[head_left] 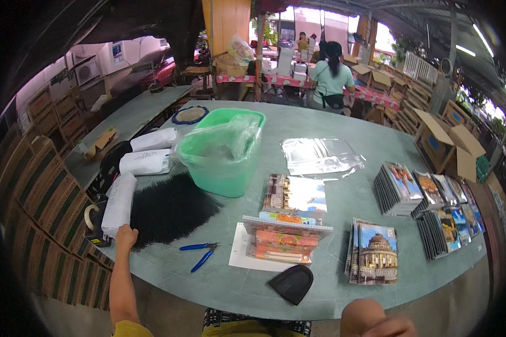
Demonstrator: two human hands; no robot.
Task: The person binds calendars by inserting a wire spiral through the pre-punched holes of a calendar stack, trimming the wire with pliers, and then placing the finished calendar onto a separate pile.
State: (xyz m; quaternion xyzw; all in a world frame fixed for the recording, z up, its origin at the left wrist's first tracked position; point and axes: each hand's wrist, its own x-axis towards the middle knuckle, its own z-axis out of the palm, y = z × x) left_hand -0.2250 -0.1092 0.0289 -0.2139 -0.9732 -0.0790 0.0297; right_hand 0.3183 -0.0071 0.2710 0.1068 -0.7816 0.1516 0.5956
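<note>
Left hand (127, 236) pinches the bundle (120, 203) at its near end, apparently for steadying; right hand's (376, 321) grip indeterminable.

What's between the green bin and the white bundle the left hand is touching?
A spread of thin black pieces lies between the green bin and that white bundle, in the head view.

the right hand (374, 321) is cut off below, the left hand (126, 237) hides its own fingertips, clear plastic (244, 132) veils the inside of the green tub (225, 180), and a far person (302, 42) is too small to make out.
</note>
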